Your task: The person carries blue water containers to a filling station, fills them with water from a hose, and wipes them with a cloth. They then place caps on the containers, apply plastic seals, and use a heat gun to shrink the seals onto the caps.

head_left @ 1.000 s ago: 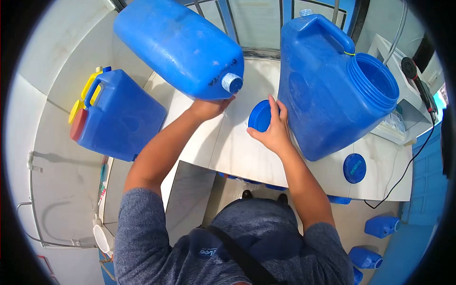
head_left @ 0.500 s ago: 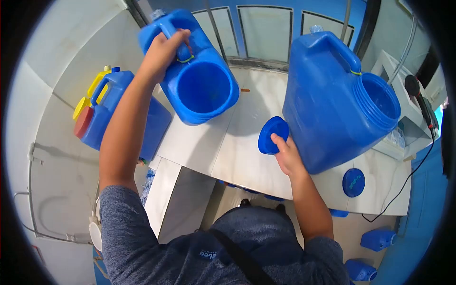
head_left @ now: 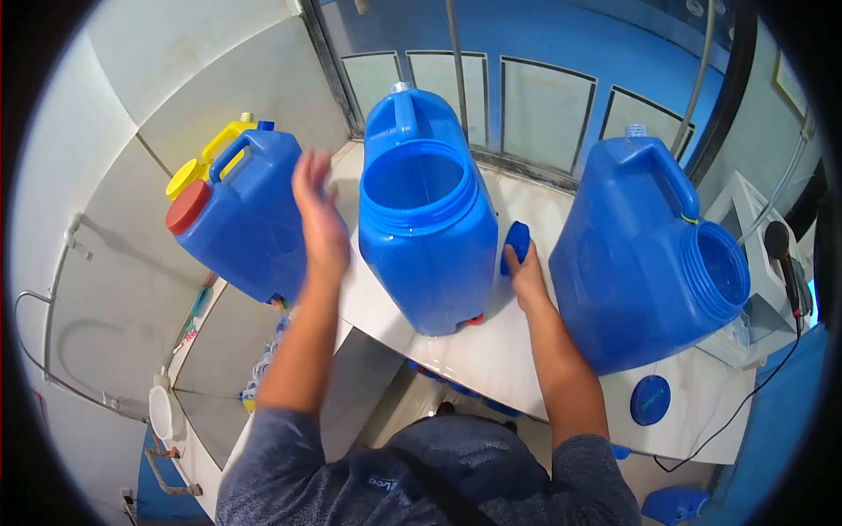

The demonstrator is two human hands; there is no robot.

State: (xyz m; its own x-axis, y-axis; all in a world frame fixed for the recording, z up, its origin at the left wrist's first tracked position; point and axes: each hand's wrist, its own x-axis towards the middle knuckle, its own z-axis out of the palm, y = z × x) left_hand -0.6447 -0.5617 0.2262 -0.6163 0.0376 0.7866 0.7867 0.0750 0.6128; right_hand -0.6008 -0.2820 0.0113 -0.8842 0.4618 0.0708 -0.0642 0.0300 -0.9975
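Note:
An uncapped blue water jug (head_left: 430, 272) stands upright on the counter in front of me, its wide round mouth facing me. My left hand (head_left: 323, 215) is in the air just left of that jug, fingers stretched out and slightly blurred, holding nothing. Between two jugs, my right hand (head_left: 526, 276) grips a round blue screw cap (head_left: 517, 247) by its edge. Close to the right of this hand is a second uncapped blue jug (head_left: 614, 263). A loose blue lid (head_left: 650, 400) with lettering lies flat near the counter's front edge.
At left stand a blue jug with a red cap (head_left: 187, 208) and a yellow jug (head_left: 226, 138). A hair-dryer-like black tool (head_left: 781, 245) with a hanging cord is at right, by a white shelf unit (head_left: 741, 223). Another blue jug (head_left: 675, 504) lies on the floor.
The jug that hung tilted from my left hand now stands on the counter. My left hand has let go of its handle and moved away. The right hand still holds the cap, now turned more edge-on.

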